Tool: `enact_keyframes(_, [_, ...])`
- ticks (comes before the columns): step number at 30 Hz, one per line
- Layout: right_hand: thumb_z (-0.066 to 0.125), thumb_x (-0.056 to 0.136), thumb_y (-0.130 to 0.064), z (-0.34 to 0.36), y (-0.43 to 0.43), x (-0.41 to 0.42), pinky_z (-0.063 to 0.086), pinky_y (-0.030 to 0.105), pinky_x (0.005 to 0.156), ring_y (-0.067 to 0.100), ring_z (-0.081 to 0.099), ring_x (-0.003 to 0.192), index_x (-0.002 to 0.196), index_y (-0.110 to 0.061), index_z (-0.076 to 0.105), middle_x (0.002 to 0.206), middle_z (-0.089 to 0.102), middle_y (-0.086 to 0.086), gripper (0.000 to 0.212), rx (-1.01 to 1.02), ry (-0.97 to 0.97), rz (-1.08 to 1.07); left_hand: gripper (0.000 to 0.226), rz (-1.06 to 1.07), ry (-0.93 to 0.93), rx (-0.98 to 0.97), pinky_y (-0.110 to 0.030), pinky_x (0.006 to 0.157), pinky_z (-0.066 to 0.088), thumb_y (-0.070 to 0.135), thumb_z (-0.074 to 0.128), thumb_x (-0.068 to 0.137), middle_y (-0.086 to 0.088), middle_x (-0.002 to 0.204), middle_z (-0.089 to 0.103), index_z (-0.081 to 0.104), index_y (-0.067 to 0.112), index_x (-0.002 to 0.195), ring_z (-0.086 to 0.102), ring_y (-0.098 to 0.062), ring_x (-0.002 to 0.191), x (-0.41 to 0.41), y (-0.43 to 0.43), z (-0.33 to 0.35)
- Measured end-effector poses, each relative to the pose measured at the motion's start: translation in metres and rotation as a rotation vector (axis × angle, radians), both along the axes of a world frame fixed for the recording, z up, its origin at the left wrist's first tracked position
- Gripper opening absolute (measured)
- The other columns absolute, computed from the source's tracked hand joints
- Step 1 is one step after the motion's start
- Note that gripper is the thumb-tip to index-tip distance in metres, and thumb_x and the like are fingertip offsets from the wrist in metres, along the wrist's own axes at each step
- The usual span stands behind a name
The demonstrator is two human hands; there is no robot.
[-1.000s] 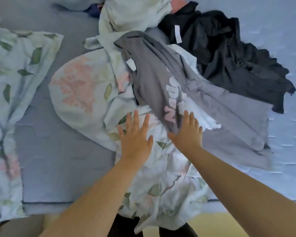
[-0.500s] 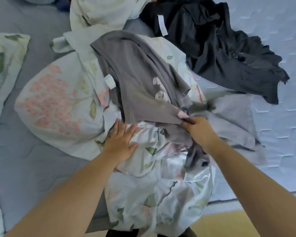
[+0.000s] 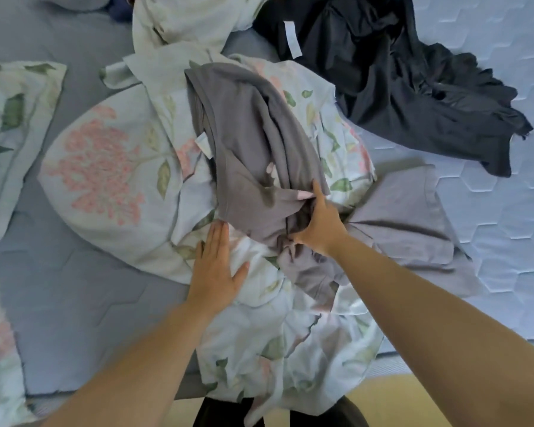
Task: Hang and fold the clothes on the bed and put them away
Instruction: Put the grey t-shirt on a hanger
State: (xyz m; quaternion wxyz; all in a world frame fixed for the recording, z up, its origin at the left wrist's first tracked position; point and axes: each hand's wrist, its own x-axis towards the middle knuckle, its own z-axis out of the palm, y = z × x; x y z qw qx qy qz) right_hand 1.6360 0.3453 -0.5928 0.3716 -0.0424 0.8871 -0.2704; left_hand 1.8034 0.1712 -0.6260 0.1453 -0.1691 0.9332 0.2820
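Observation:
A grey T-shirt (image 3: 253, 143) with pink lettering lies bunched over a pale floral sheet (image 3: 111, 167) in the middle of the bed. My right hand (image 3: 319, 224) grips a gathered fold of the grey T-shirt near its centre; the shirt's lower part spreads out to the right. My left hand (image 3: 218, 269) rests flat, fingers straight, on the floral sheet just left of the bunched shirt. A black garment (image 3: 398, 75) with a white label lies crumpled at the upper right.
A second floral piece (image 3: 10, 124) lies along the left edge of the bed. More pale fabric (image 3: 191, 20) is heaped at the top centre. The quilted blue mattress (image 3: 490, 211) shows at right, and the bed's near edge meets a yellow floor (image 3: 392, 392).
My right hand went from lying flat on the grey T-shirt to gripping it and bunching it up. The left hand slid slightly left on the floral sheet.

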Motion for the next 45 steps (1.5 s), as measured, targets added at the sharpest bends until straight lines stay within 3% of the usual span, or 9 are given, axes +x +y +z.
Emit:
enact_keyframes(6, [0.055, 0.087, -0.012, 0.033, 0.003, 0.043, 0.043, 0.033, 0.073, 0.035, 0.058, 0.101, 0.113, -0.006, 0.052, 0.111, 0.06, 0.013, 0.027, 0.256, 0.196, 0.163, 0.097, -0.051, 0.216, -0.035, -0.052, 0.115, 0.009, 0.046, 0.063, 0.08, -0.011, 0.159, 0.0, -0.001, 0.025, 0.15, -0.002, -0.024, 0.146, 0.0, 0.016, 0.038])
enact_keyframes(11, [0.061, 0.079, -0.007, 0.108, 0.019, 0.068, 0.043, 0.033, 0.068, 0.032, 0.058, 0.09, 0.094, -0.001, 0.058, 0.102, 0.053, 0.005, 0.016, 0.106, 0.356, 0.096, 0.119, -0.303, 0.227, -0.084, -0.055, 0.116, 0.007, 0.055, 0.075, 0.067, -0.009, 0.16, -0.004, -0.007, 0.03, 0.15, -0.01, -0.024, 0.146, -0.023, 0.026, 0.101])
enact_keyframes(15, [0.06, 0.075, 0.0, 0.199, 0.041, 0.081, 0.045, 0.032, 0.059, 0.026, 0.059, 0.078, 0.099, -0.004, 0.062, 0.088, 0.058, 0.01, 0.024, -0.051, 0.428, -0.12, 0.13, -0.46, 0.136, -0.006, -0.05, 0.116, -0.004, 0.064, 0.075, 0.06, 0.001, 0.159, -0.014, -0.021, 0.031, 0.14, -0.026, -0.012, 0.14, -0.034, 0.048, 0.17])
enact_keyframes(20, [0.056, 0.079, 0.004, 0.3, 0.069, 0.107, 0.043, 0.005, 0.063, 0.012, 0.056, 0.083, 0.082, -0.031, 0.049, 0.105, 0.058, 0.011, 0.035, -0.363, 0.484, -0.429, 0.132, -0.41, 0.202, 0.317, -0.053, 0.117, 0.002, 0.054, 0.088, 0.046, 0.002, 0.158, 0.016, 0.007, 0.032, 0.148, 0.001, -0.017, 0.147, -0.037, 0.107, 0.252])
enact_keyframes(24, [0.055, 0.086, -0.002, 0.339, 0.11, 0.139, 0.041, 0.002, 0.074, 0.011, 0.055, 0.098, 0.095, -0.028, 0.051, 0.121, 0.05, 0.002, 0.028, -0.4, 0.572, -0.68, 0.076, -0.413, 0.275, 0.449, -0.042, 0.108, 0.03, 0.043, 0.08, 0.059, 0.025, 0.1, 0.055, 0.043, 0.03, 0.125, 0.049, -0.001, 0.11, -0.026, 0.171, 0.296])
enact_keyframes(28, [0.056, 0.085, -0.009, 0.337, 0.182, 0.174, 0.039, 0.009, 0.062, 0.016, 0.053, 0.085, 0.1, -0.01, 0.045, 0.095, 0.054, 0.002, 0.019, -0.276, 0.548, -1.053, 0.041, -0.523, 0.244, 0.455, -0.027, 0.069, 0.045, 0.02, 0.075, 0.077, -0.005, 0.089, 0.069, 0.059, 0.012, 0.113, 0.064, -0.024, 0.084, -0.008, 0.234, 0.311])
enact_keyframes(31, [0.064, 0.079, -0.021, 0.336, 0.25, 0.204, 0.041, 0.017, 0.072, 0.011, 0.052, 0.093, 0.118, -0.007, 0.042, 0.103, 0.052, 0.001, 0.047, -0.334, 0.439, -1.227, 0.03, -0.705, 0.21, 0.376, -0.03, 0.067, 0.045, 0.024, 0.07, 0.081, -0.008, 0.086, 0.07, 0.061, 0.012, 0.107, 0.065, -0.028, 0.082, -0.001, 0.292, 0.317])
enact_keyframes(36, [0.075, 0.08, -0.021, 0.349, 0.381, 0.257, 0.025, 0.027, 0.113, 0.01, 0.018, 0.143, 0.147, -0.026, 0.025, 0.154, 0.019, 0.005, 0.085, -0.36, 0.378, -0.984, 0.028, -0.962, 0.118, 0.314, -0.032, 0.078, 0.043, 0.032, 0.067, 0.081, -0.004, 0.09, 0.071, 0.06, 0.016, 0.104, 0.064, -0.027, 0.092, 0.009, 0.411, 0.327])
enact_keyframes(45, [0.086, 0.053, -0.039, 0.341, 0.654, 0.297, 0.014, 0.043, 0.118, 0.021, 0.011, 0.145, 0.143, -0.028, 0.032, 0.158, 0.015, -0.002, 0.106, 0.174, 0.297, -0.585, 0.025, -1.279, 0.286, 0.228, -0.032, 0.057, 0.041, 0.027, 0.062, 0.083, 0.004, 0.055, 0.048, 0.044, 0.017, 0.069, 0.059, -0.028, 0.06, 0.021, 0.682, 0.327])
